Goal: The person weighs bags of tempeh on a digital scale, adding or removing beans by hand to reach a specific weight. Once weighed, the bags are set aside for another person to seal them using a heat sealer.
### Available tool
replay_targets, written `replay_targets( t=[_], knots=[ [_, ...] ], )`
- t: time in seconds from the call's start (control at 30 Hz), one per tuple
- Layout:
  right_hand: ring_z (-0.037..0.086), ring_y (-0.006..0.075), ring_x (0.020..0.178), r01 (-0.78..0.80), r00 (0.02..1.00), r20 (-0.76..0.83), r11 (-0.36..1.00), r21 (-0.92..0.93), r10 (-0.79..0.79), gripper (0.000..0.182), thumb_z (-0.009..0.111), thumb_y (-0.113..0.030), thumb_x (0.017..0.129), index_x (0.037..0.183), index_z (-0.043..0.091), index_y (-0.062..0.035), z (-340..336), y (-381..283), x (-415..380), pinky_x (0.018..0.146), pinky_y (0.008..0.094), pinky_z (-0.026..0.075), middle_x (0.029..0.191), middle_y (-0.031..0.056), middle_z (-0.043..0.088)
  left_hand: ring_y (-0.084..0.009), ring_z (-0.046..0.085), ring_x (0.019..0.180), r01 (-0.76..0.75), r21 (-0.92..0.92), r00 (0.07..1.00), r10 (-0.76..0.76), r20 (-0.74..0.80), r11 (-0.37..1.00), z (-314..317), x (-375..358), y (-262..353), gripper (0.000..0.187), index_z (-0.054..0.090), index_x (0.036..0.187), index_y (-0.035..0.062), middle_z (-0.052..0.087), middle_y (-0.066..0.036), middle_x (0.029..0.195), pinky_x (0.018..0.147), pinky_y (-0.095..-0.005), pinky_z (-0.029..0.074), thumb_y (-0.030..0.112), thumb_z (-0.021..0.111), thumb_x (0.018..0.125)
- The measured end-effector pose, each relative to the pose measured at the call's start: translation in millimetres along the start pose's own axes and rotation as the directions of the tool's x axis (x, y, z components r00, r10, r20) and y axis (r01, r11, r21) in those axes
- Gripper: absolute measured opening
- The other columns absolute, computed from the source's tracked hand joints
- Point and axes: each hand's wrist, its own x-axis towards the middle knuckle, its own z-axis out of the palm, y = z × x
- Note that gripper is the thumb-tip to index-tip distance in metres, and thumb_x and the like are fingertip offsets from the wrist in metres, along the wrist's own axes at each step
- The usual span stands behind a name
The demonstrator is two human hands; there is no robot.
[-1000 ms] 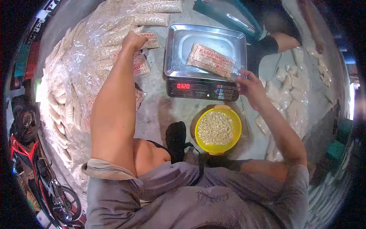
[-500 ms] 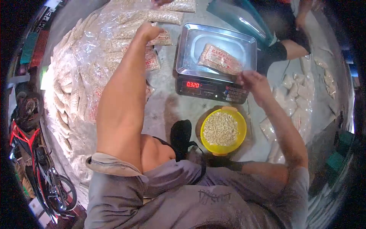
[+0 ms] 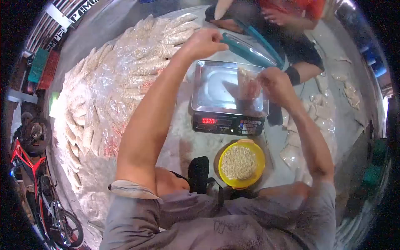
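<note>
My right hand (image 3: 275,81) grips the upper end of a filled clear bag (image 3: 248,85) with red print, which hangs upright over the right part of the scale's steel tray (image 3: 214,98). Red digits on the scale's display (image 3: 209,121) read 0.320. My left hand (image 3: 206,43) is above the tray's upper left edge, fingers curled; whether it holds anything is too blurred to tell. Below the scale, a yellow bowl (image 3: 261,166) holds pale chopped pieces.
Many filled bags (image 3: 137,58) are piled at the left. More bags (image 3: 321,112) lie on the right. Another person (image 3: 291,16) in red sits beyond the scale, near a teal container (image 3: 250,49). A motorcycle (image 3: 46,187) stands far left.
The bag has risen from lying on the tray to upright in my right hand. My left hand has moved right, from the pile towards the scale. The view has shifted forward.
</note>
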Motion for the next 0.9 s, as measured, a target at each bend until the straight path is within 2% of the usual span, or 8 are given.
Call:
replay_targets(
  t=[0.17,0.27,0.37,0.5,0.67,0.77,0.83,0.9],
  knots=[
    [0.060,0.0349,0.082,0.046,0.999,0.017,0.999,0.000,-0.046,0.009,0.066,-0.007,0.075,0.082,0.061,-0.0030,-27.0,-29.2,-5.9,0.071,0.0426,0.049,0.082,0.0142,0.062,-0.0292,0.061,0.105,-0.502,0.086,0.865,0.498,0.066,0.861,28.5,-36.3,61.5,0.059,0.060,0.122,0.0113,0.064,-0.015,0.112,0.087,-0.0392,0.049,0.043,0.075,0.075],
    [0.060,0.0329,0.078,0.167,0.985,-0.047,0.982,0.092,-0.163,0.013,0.067,-0.001,0.072,0.083,0.061,-0.0027,-41.9,-54.9,-4.2,0.069,0.0392,0.049,0.080,0.0132,0.061,-0.0340,0.059,0.107,-0.382,0.270,0.892,0.277,0.356,0.884,40.7,-55.1,85.0,0.047,0.063,0.117,0.0105,0.063,-0.017,0.114,0.088,-0.0431,0.048,0.039,0.068,0.080],
    [0.060,0.0286,0.072,0.123,0.992,-0.001,0.971,0.205,-0.126,0.018,0.065,-0.001,0.075,0.093,0.064,-0.0023,-47.2,-86.1,-5.6,0.065,0.0357,0.049,0.078,0.0124,0.061,-0.0353,0.060,0.102,-0.307,0.284,0.890,0.168,0.424,0.909,21.9,-93.6,88.9,0.036,0.065,0.111,0.0092,0.064,-0.016,0.109,0.087,-0.0455,0.048,0.032,0.060,0.084],
    [0.061,0.0208,0.072,-0.011,0.979,0.195,0.929,0.371,-0.066,0.034,0.064,-0.005,0.081,0.115,0.063,-0.0049,-55.4,-120.0,-16.4,0.069,0.0314,0.049,0.081,0.0096,0.063,-0.0352,0.064,0.080,-0.422,0.092,0.884,0.387,0.264,0.902,9.0,-171.8,40.7,0.022,0.069,0.097,0.0070,0.067,-0.015,0.086,0.077,-0.0457,0.051,0.020,0.057,0.083],
    [0.059,0.0123,0.078,-0.224,0.958,0.249,0.914,0.338,0.142,0.042,0.061,-0.008,0.087,0.128,0.057,-0.0062,-53.1,-88.6,-30.4,0.076,0.0282,0.049,0.087,0.0054,0.063,-0.0315,0.063,0.077,0.055,0.028,0.761,-0.060,0.646,0.998,-24.2,-254.9,-20.0,0.020,0.066,0.097,0.0034,0.066,-0.016,0.090,0.074,-0.0419,0.050,0.013,0.056,0.083],
    [0.058,0.0119,0.079,-0.332,0.938,0.206,0.888,0.317,0.277,0.040,0.060,-0.009,0.089,0.128,0.057,-0.0069,-52.3,-55.0,-43.7,0.077,0.0282,0.049,0.088,0.0052,0.064,-0.0289,0.061,0.071,0.167,0.123,0.738,-0.207,0.642,0.978,-6.0,-315.5,-126.0,0.014,0.065,0.089,0.0003,0.065,-0.019,0.082,0.068,-0.0423,0.048,0.010,0.059,0.082],
    [0.058,0.0106,0.080,-0.357,0.933,0.157,0.889,0.285,0.324,0.038,0.064,-0.013,0.089,0.126,0.059,-0.0103,-56.2,-25.4,-58.3,0.076,0.0270,0.049,0.088,0.0032,0.064,-0.0301,0.063,0.079,0.161,0.560,0.472,-0.562,0.680,0.813,0.1,-322.8,-144.0,0.017,0.063,0.094,0.0026,0.066,-0.019,0.089,0.075,-0.0416,0.049,0.015,0.061,0.082],
    [0.058,0.0109,0.074,-0.404,0.913,0.117,0.907,0.119,0.391,0.035,0.066,-0.018,0.089,0.124,0.061,-0.0135,-78.6,-4.6,-72.1,0.071,0.0270,0.049,0.083,0.0018,0.064,-0.0390,0.064,0.088,0.116,0.580,0.664,-0.497,0.559,0.806,18.4,-375.6,-211.5,0.016,0.066,0.089,0.0026,0.066,-0.022,0.092,0.076,-0.0481,0.049,0.010,0.054,0.079]
  ],
)
